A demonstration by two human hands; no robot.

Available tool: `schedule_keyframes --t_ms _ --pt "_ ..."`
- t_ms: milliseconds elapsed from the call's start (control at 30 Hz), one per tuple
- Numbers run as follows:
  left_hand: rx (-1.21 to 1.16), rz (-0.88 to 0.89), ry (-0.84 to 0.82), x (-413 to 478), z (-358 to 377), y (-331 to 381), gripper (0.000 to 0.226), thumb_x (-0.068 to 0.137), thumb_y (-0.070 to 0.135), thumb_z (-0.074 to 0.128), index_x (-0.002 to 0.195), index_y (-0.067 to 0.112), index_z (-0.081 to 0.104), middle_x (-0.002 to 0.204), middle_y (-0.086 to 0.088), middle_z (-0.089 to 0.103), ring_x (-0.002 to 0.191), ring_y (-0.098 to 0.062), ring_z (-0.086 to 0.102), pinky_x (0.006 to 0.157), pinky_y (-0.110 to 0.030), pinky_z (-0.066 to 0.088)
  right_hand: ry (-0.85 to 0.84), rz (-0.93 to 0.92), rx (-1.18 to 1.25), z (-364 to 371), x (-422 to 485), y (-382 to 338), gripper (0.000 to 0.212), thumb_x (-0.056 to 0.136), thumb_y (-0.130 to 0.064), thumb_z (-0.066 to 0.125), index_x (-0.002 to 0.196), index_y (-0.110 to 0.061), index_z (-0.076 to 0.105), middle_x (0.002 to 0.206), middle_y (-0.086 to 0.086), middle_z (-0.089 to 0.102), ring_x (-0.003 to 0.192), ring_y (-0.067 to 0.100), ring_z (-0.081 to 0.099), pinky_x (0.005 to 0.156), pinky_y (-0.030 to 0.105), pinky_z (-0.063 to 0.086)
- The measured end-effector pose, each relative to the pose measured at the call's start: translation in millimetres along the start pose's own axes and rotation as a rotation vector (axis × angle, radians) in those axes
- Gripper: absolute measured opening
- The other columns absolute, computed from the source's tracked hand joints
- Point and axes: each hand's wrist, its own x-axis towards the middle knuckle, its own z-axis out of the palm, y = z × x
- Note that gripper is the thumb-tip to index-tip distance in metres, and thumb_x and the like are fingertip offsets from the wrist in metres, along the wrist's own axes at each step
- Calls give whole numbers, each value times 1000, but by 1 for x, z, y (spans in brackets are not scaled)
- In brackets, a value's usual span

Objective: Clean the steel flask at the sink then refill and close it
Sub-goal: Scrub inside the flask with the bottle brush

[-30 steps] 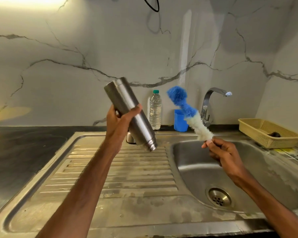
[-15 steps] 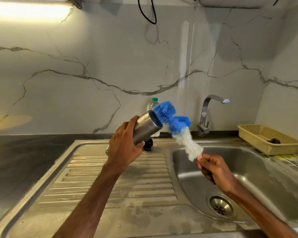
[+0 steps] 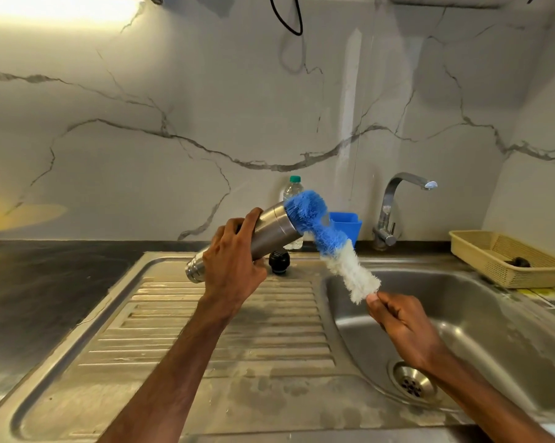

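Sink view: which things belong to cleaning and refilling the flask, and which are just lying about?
Job in hand: steel flask in left hand; brush in right hand; black cap; tap; sink.
Lying about: blue cup; yellow basket; plastic bottle, unless it's for refilling.

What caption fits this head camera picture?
Left hand grips the steel flask; right hand holds the bottle brush against its upper end.

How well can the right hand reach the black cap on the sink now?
Probably not at once: the right hand grips the brush, and the flask, held by the left hand, hangs close by the black cap.
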Motion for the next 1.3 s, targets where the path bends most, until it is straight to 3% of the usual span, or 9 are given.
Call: schedule_keyframes --t_ms 467,600,867,1300 --pt "-35 14 -8 -4 7 3 100 73 20 86 156 25 32 139 -9 55 119 -29 58 102 -48 49 26 -121 -133 3 0 1 48 103 -20 51 57 -27 39 49 -11 38 44 5 32 46 18 23" --pt "-24 23 -13 -5 6 3 99 72 19 87 154 25 33 139 -9 55 121 -30 57 104 -50 49 -5 -39 -125 3 4 1 47 103 -17 52 57 -25 44 50 -14 47 44 7 38 45 16 27" --pt "-43 42 -8 -7 2 5 96 71 12 86 154 21 37 141 -13 54 124 -32 54 108 -50 42 -3 -70 -151 1 1 2 48 102 -14 52 56 -26 42 49 -13 44 43 7 36 45 16 24" --pt "-21 61 7 -6 2 4 97 67 9 86 152 22 41 139 -13 56 122 -33 56 105 -52 44 -19 -69 -160 -1 1 3 46 102 -18 51 57 -23 43 49 -11 43 44 7 36 46 17 24"
